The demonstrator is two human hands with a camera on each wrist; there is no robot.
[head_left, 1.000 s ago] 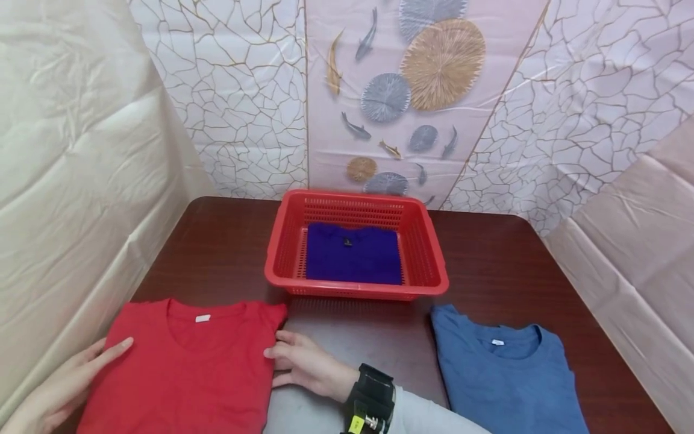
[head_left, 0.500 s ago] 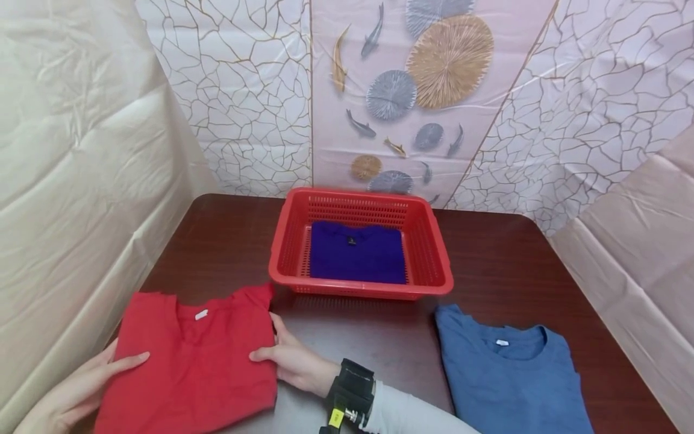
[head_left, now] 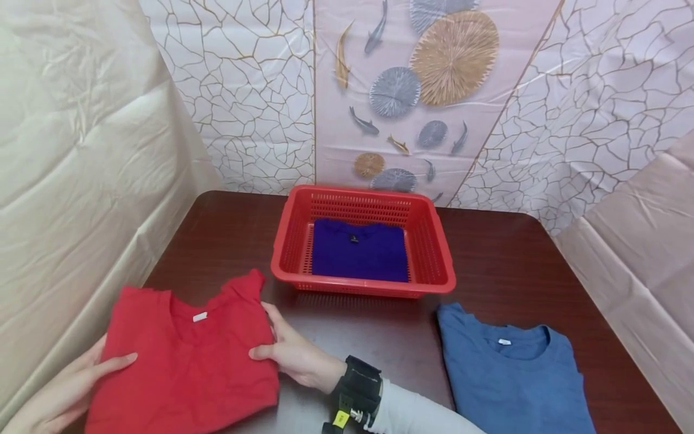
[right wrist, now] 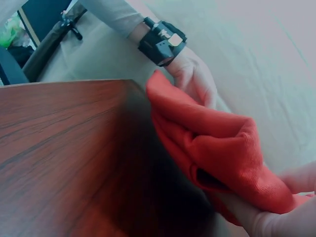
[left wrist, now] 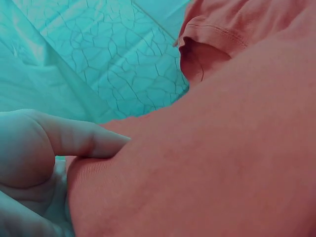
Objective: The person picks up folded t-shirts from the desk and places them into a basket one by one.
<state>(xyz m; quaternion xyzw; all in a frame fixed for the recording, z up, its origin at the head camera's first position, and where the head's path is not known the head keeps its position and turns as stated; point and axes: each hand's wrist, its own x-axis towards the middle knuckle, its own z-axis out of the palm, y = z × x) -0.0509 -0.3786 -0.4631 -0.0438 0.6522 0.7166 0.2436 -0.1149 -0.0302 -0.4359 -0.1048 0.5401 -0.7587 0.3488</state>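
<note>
A folded red T-shirt [head_left: 190, 367] with a white neck label is held between both hands at the front left of the table. My left hand [head_left: 70, 386] grips its left edge, thumb on top and fingers hidden beneath. On the opposite edge my right hand [head_left: 295, 349] pinches the cloth, thumb above and fingers underneath. In the right wrist view the red T-shirt [right wrist: 212, 143] hangs raised over the tabletop, its folded layers showing at the side. The left wrist view has the left thumb [left wrist: 94, 140] pressed on the cloth.
A red plastic basket [head_left: 363, 286] stands at the back middle of the dark wooden table [head_left: 488, 253]. Inside it lies a folded dark blue T-shirt [head_left: 360, 256]. A folded steel-blue T-shirt [head_left: 520, 380] lies at the front right. Cloth-covered walls border the table.
Both hands have taken hold of the red T-shirt's sides and lifted it off the table. Its front edge has risen and its right upper corner now sticks up. The head view has shifted slightly.
</note>
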